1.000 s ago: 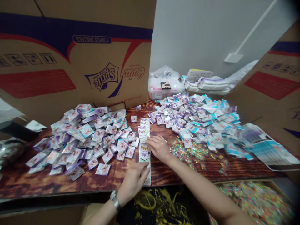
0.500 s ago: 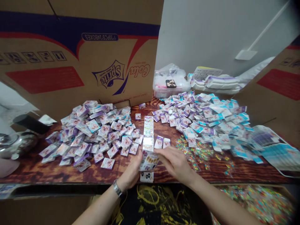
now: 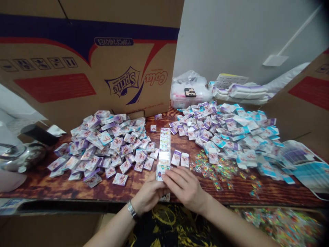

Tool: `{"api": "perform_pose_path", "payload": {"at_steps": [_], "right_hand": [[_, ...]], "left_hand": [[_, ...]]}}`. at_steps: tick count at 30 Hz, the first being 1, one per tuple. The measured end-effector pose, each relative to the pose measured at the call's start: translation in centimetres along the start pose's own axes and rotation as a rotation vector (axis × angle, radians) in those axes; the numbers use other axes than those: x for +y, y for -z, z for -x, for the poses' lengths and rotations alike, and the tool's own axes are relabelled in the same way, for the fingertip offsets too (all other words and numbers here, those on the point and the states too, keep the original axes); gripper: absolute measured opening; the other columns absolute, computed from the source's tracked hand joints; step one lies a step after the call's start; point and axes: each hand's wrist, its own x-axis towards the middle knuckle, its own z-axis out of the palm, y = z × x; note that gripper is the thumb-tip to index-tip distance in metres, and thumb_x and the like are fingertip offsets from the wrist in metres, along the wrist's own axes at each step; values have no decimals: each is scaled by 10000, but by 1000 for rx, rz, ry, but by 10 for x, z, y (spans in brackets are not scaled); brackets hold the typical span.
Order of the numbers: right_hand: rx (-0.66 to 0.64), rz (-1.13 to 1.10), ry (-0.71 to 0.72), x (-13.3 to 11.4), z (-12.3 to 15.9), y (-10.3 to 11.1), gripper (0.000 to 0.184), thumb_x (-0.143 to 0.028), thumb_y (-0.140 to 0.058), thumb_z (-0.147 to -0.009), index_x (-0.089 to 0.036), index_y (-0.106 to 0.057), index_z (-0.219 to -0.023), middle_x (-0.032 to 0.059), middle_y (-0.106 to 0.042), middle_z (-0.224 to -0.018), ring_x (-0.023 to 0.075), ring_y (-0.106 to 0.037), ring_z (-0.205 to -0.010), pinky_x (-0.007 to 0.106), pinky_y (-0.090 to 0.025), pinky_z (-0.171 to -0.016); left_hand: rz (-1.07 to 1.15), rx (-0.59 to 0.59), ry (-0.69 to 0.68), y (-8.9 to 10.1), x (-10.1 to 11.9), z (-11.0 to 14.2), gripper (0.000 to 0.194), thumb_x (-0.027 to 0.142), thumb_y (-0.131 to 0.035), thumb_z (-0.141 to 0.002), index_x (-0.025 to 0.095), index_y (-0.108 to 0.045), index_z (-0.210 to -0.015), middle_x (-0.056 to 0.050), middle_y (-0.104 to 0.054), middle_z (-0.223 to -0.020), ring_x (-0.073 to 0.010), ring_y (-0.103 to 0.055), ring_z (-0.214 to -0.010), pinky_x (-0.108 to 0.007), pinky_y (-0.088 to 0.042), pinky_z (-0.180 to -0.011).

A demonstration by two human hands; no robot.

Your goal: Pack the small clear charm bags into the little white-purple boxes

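Observation:
Near the table's front edge, my left hand (image 3: 149, 193) has its fingers wrapped round a small folded sticker strip (image 3: 160, 171) printed with coloured shapes. My right hand (image 3: 183, 183) presses the folded strip from the right, its fingers over the top. A long flat strip of stickers (image 3: 165, 145) lies under and beyond the hands, its near end partly covered by them. Two small white and purple boxes (image 3: 176, 157) stand or lie just right of that strip; I cannot tell which.
A heap of small boxes (image 3: 113, 144) is on the left, another heap of flap-ended boxes (image 3: 226, 127) on the right. Candy packets (image 3: 218, 169) lie before it. A large carton (image 3: 77, 89) stands behind; a clear plastic tub (image 3: 183, 101) sits at the back.
The loosely bent strip in my hands is now folded into a small flat packet. My right hand has moved left and closed over it. The view has shifted slightly.

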Motion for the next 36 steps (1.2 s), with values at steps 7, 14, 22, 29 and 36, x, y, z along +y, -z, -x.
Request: {"api": "perform_pose_path", "payload": {"at_steps": [7, 14, 22, 29, 36], "right_hand": [[-36, 46, 52, 0, 9, -11, 272, -118, -436, -894, -154, -600, -1109, 88, -674, -1023, 210, -582, -982, 403, -451, -878], [-171, -467, -385, 7, 1, -9, 185, -166, -423, -920, -178, -596, -983, 55, -625, -862, 154, -574, -800, 266, -478, -701], [-174, -502, -641, 10, 5, -19, 164, -251, -513, -889, -202, -563, -1037, 53, -577, -932, 177, -565, -869, 291, -459, -756], [-149, -492, -679, -1, 19, -27, 141, -242, -462, -914, -189, -582, -865, 29, -590, -786, 160, -569, -753, 262, -435, -668], [-205, -592, -731, 7, 41, -21, 209, -267, -438, -923, -176, -553, -775, 0, -577, -715, 128, -547, -677, 226, -416, -604]], "left_hand": [[90, -34, 49, 1, 8, 0, 257, 300, -663, -728, 170, -649, -949, -68, -641, -988, -197, -565, -921, -301, -443, -781], [-99, 128, -119, 1, 2, -3, 282, 353, -649, -774, 132, -665, -949, -76, -657, -871, -165, -571, -784, -293, -465, -728], [-682, 176, -267, 13, -5, -3, 310, 342, -621, -788, 164, -626, -1042, -53, -668, -804, -179, -594, -726, -285, -457, -710], [-1000, 256, -416, 16, -13, -4, 119, 296, -584, -802, 215, -626, -878, -18, -612, -689, -176, -546, -645, -263, -379, -643], [-1157, 82, -353, 7, -26, -10, 122, 322, -483, -866, 217, -544, -879, 23, -520, -592, -155, -491, -550, -247, -326, -573]]}}
